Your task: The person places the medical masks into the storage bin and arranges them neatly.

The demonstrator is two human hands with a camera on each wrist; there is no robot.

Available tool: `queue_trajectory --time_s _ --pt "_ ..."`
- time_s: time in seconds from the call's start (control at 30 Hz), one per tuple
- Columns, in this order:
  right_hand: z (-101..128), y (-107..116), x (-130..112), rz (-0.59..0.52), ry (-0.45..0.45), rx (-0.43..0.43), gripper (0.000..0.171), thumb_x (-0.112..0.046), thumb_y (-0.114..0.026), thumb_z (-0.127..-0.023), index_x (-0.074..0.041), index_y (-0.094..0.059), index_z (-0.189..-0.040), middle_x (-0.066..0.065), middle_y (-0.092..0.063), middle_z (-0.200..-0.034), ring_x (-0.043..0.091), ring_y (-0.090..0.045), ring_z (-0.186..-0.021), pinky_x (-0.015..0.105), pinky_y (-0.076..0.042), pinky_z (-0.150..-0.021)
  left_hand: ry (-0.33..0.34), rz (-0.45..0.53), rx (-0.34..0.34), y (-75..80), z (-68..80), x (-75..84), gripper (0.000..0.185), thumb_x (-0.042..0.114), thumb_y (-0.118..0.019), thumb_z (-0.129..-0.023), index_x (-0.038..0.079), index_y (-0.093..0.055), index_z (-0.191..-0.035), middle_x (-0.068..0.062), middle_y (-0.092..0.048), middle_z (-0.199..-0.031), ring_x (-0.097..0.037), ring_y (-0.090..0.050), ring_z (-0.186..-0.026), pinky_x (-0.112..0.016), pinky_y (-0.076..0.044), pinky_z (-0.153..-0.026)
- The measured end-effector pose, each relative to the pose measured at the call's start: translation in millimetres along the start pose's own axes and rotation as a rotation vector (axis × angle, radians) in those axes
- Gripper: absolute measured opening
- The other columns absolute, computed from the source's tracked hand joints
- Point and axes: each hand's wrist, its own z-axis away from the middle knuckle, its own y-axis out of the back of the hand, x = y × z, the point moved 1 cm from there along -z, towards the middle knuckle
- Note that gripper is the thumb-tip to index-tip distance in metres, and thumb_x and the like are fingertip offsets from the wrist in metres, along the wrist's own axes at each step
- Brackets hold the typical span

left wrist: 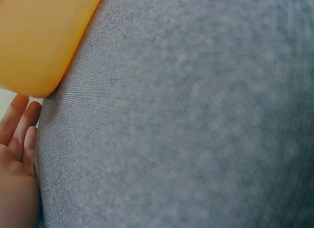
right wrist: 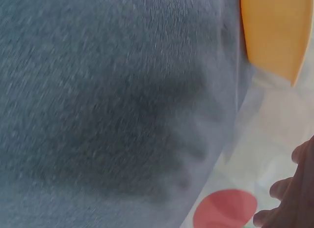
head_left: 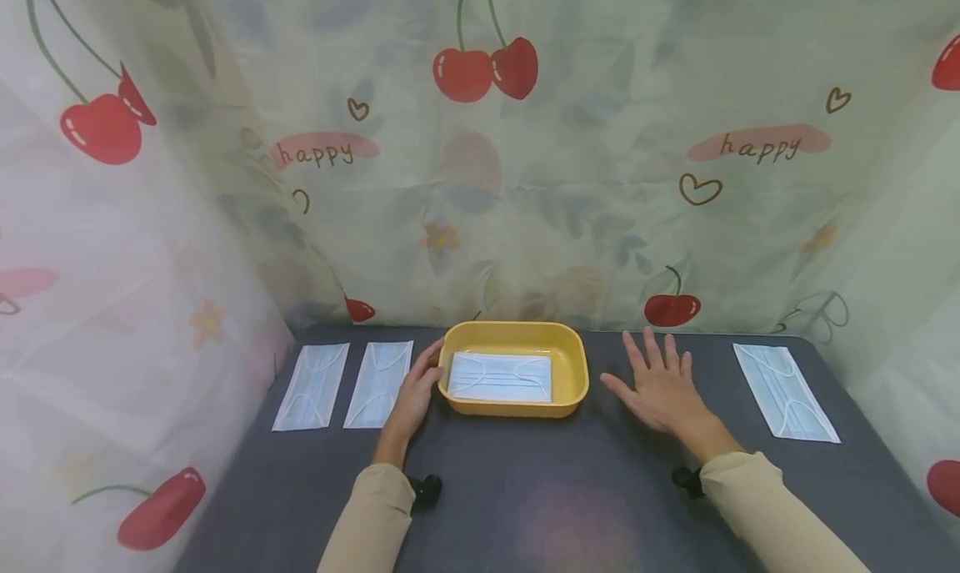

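Near the far edge of the tabletop (head_left: 480, 490), a yellow tray (head_left: 513, 409) holding a mask (head_left: 500, 379) stretches left to right. The nearer left hand (head_left: 413, 396) touches its left end, grip unclear; the right hand (head_left: 662, 394), fingers spread, hovers apart rightward.

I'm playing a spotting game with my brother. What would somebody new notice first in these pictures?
Probably the bright yellow tray, near the dark table's far edge, with a face mask inside. Then perhaps the red cherries on the curtain behind it. The left hand touches the tray's left side; the right hand is spread open to its right.
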Motion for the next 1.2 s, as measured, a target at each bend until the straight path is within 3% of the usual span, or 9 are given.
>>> queue_trajectory --time_s 0.2,0.37,0.57,0.93,1.2 --pt "4.9 2.0 15.9 -0.017 -0.047 0.005 0.103 -0.079 -0.035 -0.093 -0.01 -0.008 -0.165 0.03 -0.002 -0.169 0.062 0.001 -0.151 0.079 -0.002 -0.116 0.003 0.005 -0.003 -0.6 -1.6 0.8 0.05 0.027 -0.047 -0.104 0.037 -0.044 -0.153 -0.01 -0.053 -0.15 -0.03 -0.045 -0.142 -0.059 -0.023 -0.125" --pt "10.1 3.3 27.5 -0.023 -0.065 -0.001 0.103 -0.078 -0.036 -0.093 -0.009 -0.008 -0.164 0.032 -0.001 -0.167 0.063 0.0 -0.15 0.079 -0.002 -0.116 0.026 -0.006 -0.027 1.0 2.4 10.7 0.052 0.022 -0.045 -0.106 0.028 -0.039 -0.157 -0.014 -0.05 -0.154 -0.032 -0.043 -0.145 -0.059 -0.023 -0.125" --pt "14.0 1.4 43.9 -0.039 -0.084 -0.009 0.104 -0.08 -0.034 -0.093 -0.009 -0.006 -0.164 0.035 0.0 -0.166 0.064 0.001 -0.149 0.08 0.0 -0.115 0.012 0.007 -0.009 0.3 -2.4 0.2 0.05 0.028 -0.047 -0.104 0.036 -0.043 -0.153 -0.009 -0.052 -0.152 -0.029 -0.044 -0.145 -0.059 -0.023 -0.125" --pt "22.0 3.8 64.7 -0.059 -0.1 -0.003 0.104 -0.078 -0.033 -0.094 -0.005 -0.005 -0.163 0.038 -0.001 -0.164 0.066 -0.002 -0.147 0.082 -0.002 -0.113 0.016 -0.023 0.003 3.0 -0.9 2.7 0.048 0.031 -0.046 -0.104 0.044 -0.044 -0.15 -0.004 -0.052 -0.151 -0.028 -0.044 -0.145 -0.059 -0.025 -0.125" --pt "33.6 9.8 89.2 -0.109 -0.135 -0.032 0.103 -0.076 -0.033 -0.096 -0.003 -0.002 -0.162 0.041 0.003 -0.162 0.068 0.004 -0.145 0.085 0.003 -0.109 0.008 -0.021 -0.008 -0.8 -1.2 -0.4 0.05 0.028 -0.046 -0.104 0.039 -0.043 -0.153 -0.007 -0.051 -0.154 -0.03 -0.044 -0.145 -0.06 -0.025 -0.124"
